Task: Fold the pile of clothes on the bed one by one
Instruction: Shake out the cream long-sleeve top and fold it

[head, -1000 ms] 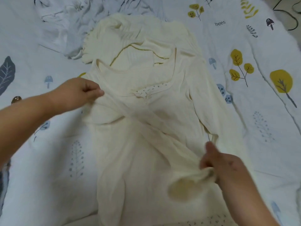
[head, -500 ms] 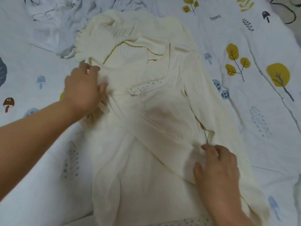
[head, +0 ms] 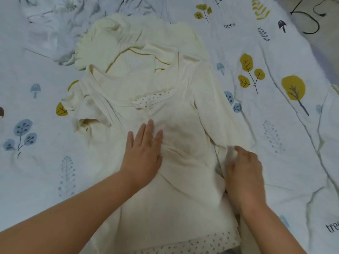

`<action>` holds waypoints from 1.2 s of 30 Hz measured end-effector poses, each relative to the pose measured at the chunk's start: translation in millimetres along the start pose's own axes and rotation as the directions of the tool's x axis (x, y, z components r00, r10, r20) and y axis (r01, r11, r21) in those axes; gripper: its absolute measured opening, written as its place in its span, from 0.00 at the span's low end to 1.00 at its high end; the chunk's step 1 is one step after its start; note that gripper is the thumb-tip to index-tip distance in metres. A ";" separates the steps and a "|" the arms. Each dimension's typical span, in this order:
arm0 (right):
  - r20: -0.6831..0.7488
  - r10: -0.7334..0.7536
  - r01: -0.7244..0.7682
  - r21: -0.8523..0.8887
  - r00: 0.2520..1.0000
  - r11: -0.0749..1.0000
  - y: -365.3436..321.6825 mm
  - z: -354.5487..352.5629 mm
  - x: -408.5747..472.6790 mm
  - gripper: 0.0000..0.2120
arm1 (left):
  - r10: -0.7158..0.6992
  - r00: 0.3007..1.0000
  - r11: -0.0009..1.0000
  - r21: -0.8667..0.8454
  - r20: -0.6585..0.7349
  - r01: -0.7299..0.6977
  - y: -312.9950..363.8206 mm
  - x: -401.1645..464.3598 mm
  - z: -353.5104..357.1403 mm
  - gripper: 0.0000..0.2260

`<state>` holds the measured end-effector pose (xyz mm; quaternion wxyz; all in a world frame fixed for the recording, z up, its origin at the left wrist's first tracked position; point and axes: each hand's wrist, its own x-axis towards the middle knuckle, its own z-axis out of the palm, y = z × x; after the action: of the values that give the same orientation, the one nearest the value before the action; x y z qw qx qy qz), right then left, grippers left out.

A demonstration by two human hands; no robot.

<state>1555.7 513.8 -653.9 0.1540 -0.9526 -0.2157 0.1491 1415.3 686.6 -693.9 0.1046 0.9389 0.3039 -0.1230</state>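
I see a cream top [head: 183, 129] spread on the bedsheet [head: 293, 143], front up, neckline away from me. It is pale, soft and thin, with a round neck, a short placket with small buttons just beyond my left fingertips, and a white lining with tiny dark specks showing inside the neck. The same speckled fabric shows at the hem, near my wrists. One long sleeve is folded across the chest in a diagonal band that runs under my left palm toward my right hand. The other sleeve lies down the outer side of my right hand, along the body of the top. A bunched fold of cream cloth puffs out well off to the left of my left fingers.

My left hand [head: 143, 153] lies flat on the chest, fingers straight and slightly spread, pressing the cloth down. My right hand [head: 244, 171] sits at the top's right edge with its fingers curled; a bit of cream cloth shows at the fingertips, blurred, and they seem to pinch it there.

Beyond the neckline, further from both hands, lies a second cream garment [head: 139, 39] with a frilled edge and an olive trim line, partly under the top. Past that, crumpled white clothes [head: 60, 24] lie on the sheet, which is printed with yellow trees, blue leaves and mushrooms.
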 end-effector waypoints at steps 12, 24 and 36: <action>-0.022 0.102 -0.102 0.033 0.995 0.994 4.4 -56.1 -3.4 0.12 | 0.043 0.999 0.899 -0.436 0.027 -0.026 53.9 -28.0 -18.4 0.16; 0.371 -0.464 0.365 0.308 0.804 0.879 -104.1 -30.6 -68.0 0.10 | -0.158 0.824 0.011 -0.833 0.544 0.553 12.1 -18.1 -86.1 0.04; 0.463 -0.202 0.400 -0.383 0.863 0.833 -26.1 5.4 -55.7 0.14 | -0.461 0.737 0.466 -0.572 0.495 0.675 -0.3 -47.1 -38.2 0.19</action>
<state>1496.2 512.0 -637.3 -0.1052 -0.8622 -0.4224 0.2591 1384.5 671.6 -643.9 0.4571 0.6337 0.6063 -0.1481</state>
